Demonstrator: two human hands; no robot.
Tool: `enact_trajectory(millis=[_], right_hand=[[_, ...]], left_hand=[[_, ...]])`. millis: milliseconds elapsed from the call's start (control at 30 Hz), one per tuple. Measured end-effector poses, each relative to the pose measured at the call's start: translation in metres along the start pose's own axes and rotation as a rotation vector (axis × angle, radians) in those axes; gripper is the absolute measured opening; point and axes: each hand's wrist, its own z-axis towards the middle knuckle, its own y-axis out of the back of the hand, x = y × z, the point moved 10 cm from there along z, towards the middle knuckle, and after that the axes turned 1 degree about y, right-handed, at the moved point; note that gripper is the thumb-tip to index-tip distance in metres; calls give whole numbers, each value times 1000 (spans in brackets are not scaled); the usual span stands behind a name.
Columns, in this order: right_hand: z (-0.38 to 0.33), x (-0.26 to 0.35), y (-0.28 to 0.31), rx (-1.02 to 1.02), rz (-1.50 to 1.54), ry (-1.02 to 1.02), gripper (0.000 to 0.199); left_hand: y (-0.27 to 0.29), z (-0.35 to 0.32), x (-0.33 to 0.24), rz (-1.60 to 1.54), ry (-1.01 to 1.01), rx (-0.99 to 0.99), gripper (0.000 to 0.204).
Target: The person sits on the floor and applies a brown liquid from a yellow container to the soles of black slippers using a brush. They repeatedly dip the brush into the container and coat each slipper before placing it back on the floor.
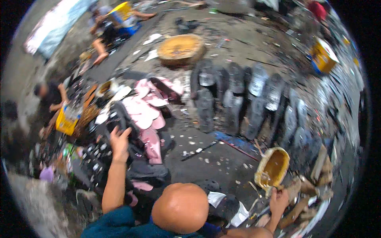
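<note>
My left hand [120, 143] reaches forward on the left, its fingers apart at the near end of a dark shoe sole [118, 114]. Whether the fingertips touch the sole I cannot tell. Beside it lies a heap of pink shoe soles [139, 112] with dark ones among them. On the right, my right hand [279, 199] has its fingers closed at the near end of a cut-open yellowish container [273, 166] with amber, glue-like stuff inside. What those fingers hold is blurred and too small to name.
Rows of dark soles [235, 104] lie ahead on the ground. A round wooden block [180, 48] sits beyond them. Wood pieces [295, 210] are piled at the right. Yellow cans [323, 56] and two other people, one with a bare leg [100, 52], are farther off.
</note>
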Motion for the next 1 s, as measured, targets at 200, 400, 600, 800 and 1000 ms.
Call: enact_trajectory(millis=[200, 400, 600, 800, 1000], right_hand=[[-16, 4, 5, 0, 9, -72, 25], [-21, 16, -16, 128, 14, 50, 34], [-48, 36, -36, 473, 772, -186, 26], [-13, 185, -7, 166, 997, 378, 26], [-34, 274, 4, 69, 793, 931, 32]], left_hand=[[-78, -161, -11, 354, -493, 596, 45], [-245, -295, 114, 581, -721, 1356, 57], [-287, -309, 123, 737, -1287, 1250, 70], [-326, -280, 99, -458, 764, 1334, 52], [-316, -284, 35, -220, 197, 1330, 50]])
